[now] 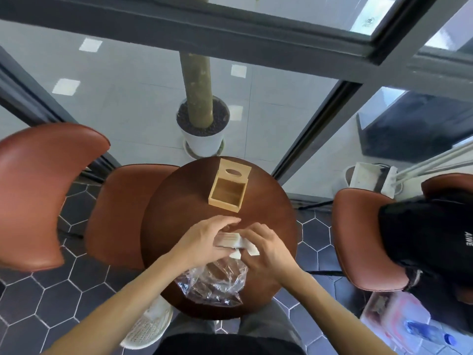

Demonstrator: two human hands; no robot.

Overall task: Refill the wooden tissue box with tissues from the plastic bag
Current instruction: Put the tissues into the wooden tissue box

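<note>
A: What's on the round table (179,201)?

B: The wooden tissue box (226,192) at the far side, lid (234,171) raised, nothing inside. The plastic bag (212,283) lies crumpled near the person, seemingly empty.

A: And the tissues (230,239)?

B: Between box and bag, clasped by the left hand (204,239) and right hand (266,247).

A: Any writing?

B: "AIWE" on the black bag (435,239) on the chair to the right.

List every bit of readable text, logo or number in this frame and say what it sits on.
"AIWE": white letters, turned sideways, on the black bag lying on the chair at right; the word may run on out of sight.
A round mark on the window glass at upper right: too small and blurred to read.
The wooden tissue box, the tissues and the plastic bag show no text.
</note>
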